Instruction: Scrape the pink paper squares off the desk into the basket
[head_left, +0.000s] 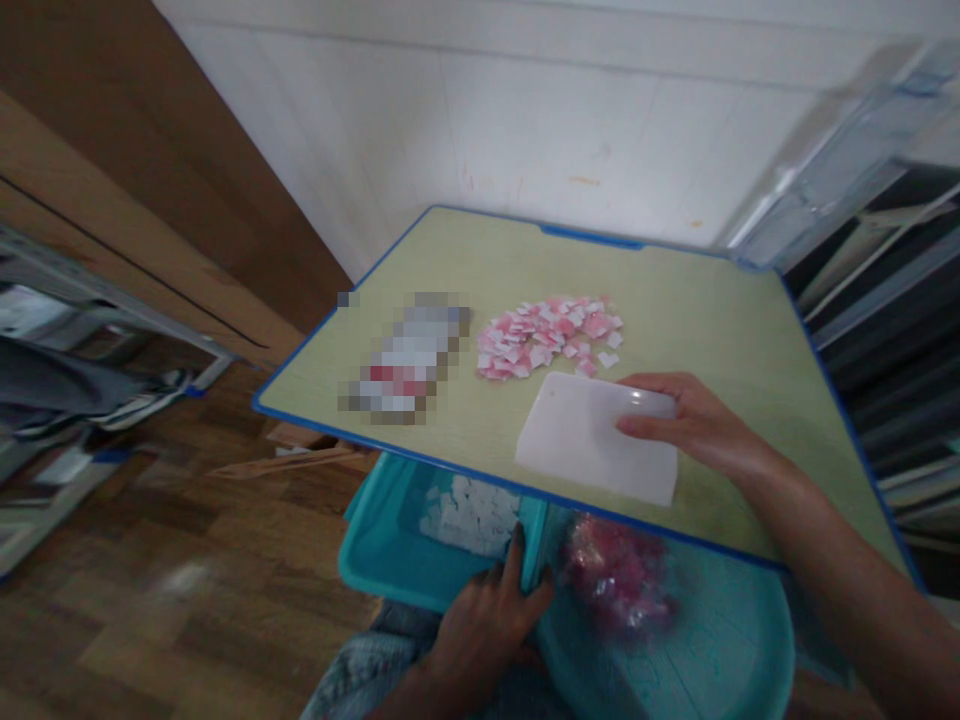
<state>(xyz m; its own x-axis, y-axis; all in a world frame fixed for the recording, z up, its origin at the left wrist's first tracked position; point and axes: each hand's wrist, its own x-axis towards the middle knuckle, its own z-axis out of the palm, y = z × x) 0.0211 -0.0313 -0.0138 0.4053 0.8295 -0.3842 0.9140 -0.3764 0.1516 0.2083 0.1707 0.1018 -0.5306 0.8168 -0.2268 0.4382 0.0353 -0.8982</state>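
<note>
My right hand [679, 420] is closed on the right end of a flat white plastic piece [585, 440], thumb on top and fingers behind it. The white piece lies at the front of a pale green table with a blue edge. Just beyond it is a loose pile of small pink and white square pieces [551, 335]. Lower down, my left hand [491, 610] has its index finger stretched out and its thumb apart, by the right rim of a teal tray [397, 570]. Inside that tray, near the fingertip, lie small white pieces [476, 515].
A pixelated, flat object [409, 360] lies on the table's left side. Below the front edge, a round teal container [720, 640] holds a clear bag with pinkish-red contents [622, 575]. A white wall [525, 120] stands behind the table; wooden floor [165, 590] shows at left.
</note>
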